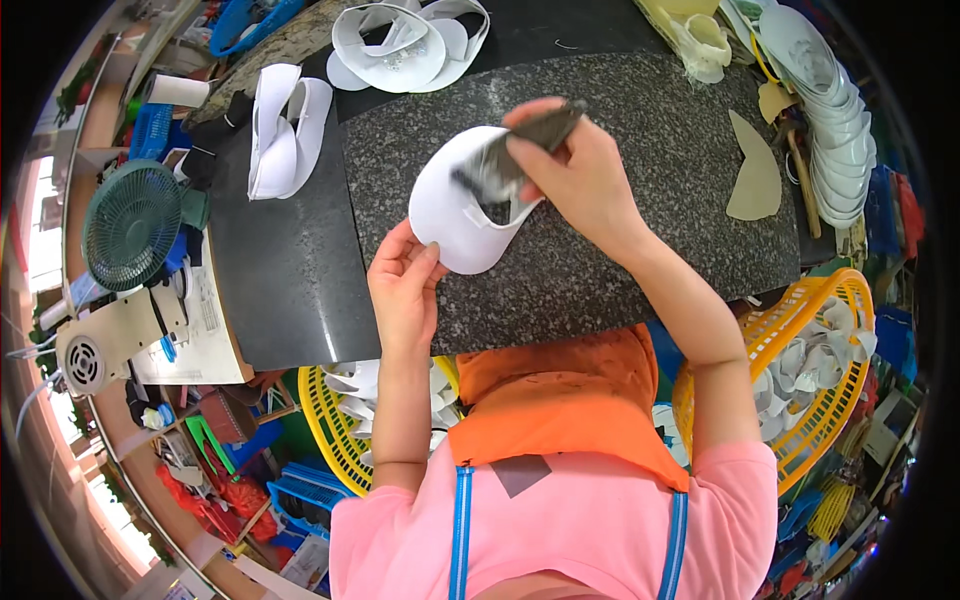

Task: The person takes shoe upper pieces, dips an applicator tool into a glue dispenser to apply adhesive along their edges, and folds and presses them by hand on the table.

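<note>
A white shoe-upper piece [450, 215] lies on a speckled granite slab [640, 130]. My left hand [403, 285] pinches its lower left edge and holds it down. Above the piece's notch, my right hand [575, 170] grips a dark metal tool [515, 150] whose blurred head rests against the white piece.
More white upper pieces [285, 125] lie at the slab's left, a heap of them [405, 40] at the back, and a stack [830, 110] at the right. A tan cut-out [755, 170] rests on the slab. Yellow baskets [845, 300] [320, 420] hold white pieces. A green fan [130, 225] stands at left.
</note>
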A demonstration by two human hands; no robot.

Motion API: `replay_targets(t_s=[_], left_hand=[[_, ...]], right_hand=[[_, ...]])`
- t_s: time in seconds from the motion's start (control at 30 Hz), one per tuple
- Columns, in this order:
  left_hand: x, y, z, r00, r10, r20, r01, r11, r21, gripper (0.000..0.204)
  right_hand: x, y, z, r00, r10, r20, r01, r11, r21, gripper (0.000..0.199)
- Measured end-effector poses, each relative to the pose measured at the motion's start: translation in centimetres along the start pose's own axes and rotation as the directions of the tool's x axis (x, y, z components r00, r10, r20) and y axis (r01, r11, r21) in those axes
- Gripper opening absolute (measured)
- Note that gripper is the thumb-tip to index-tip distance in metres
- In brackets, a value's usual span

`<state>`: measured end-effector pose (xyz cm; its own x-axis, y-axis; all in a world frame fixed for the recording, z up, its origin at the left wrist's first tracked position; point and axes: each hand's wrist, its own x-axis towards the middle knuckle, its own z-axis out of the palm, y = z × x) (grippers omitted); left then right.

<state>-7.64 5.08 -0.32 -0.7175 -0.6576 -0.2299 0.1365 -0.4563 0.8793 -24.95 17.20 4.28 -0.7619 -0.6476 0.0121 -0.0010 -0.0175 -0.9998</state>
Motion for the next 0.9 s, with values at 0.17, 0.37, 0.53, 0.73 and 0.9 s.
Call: replay_targets(t_s=[0.17, 0.37, 0.53, 0.73, 0.9], left_hand=[[0.7, -0.4, -0.7, 0.999, 0.021, 0.032, -0.020, 0.999, -0.037, 0.032], [1.1, 0.2, -1.3, 1.000, -0.014, -0.011, 0.013, 0.996, -0.087, 0.034], [0.6, 2.2, -3.9, 0.996, -0.047, -0.069, 0.025, 0.956, -0.291, 0.036], [-6.7, 9.2, -13.4, 0.924, 0.213, -0.317, -0.260, 0.959, -0.113, 0.042], [-21.5, 12.2, -24.3, 0.337, 0.435, -0.835, -0.505, 0.832, 0.230, 0.039]], right_hand=[[1.4, 0.2, -0.4, 0.986, -0.162, 0.031, 0.165, 0.971, -0.171, 0.019], [0.4, -1.2, -0.9, 0.763, -0.355, 0.540, 0.563, 0.776, -0.286, 0.020], [-1.5, -1.6, -3.1, 0.763, -0.291, 0.576, 0.635, 0.503, -0.587, 0.024], [-5.9, 0.9, -3.8, 0.956, -0.254, -0.144, 0.185, 0.908, -0.377, 0.029], [-5.7, 3.1, -4.6, 0.975, -0.179, -0.133, 0.126, 0.935, -0.333, 0.026]])
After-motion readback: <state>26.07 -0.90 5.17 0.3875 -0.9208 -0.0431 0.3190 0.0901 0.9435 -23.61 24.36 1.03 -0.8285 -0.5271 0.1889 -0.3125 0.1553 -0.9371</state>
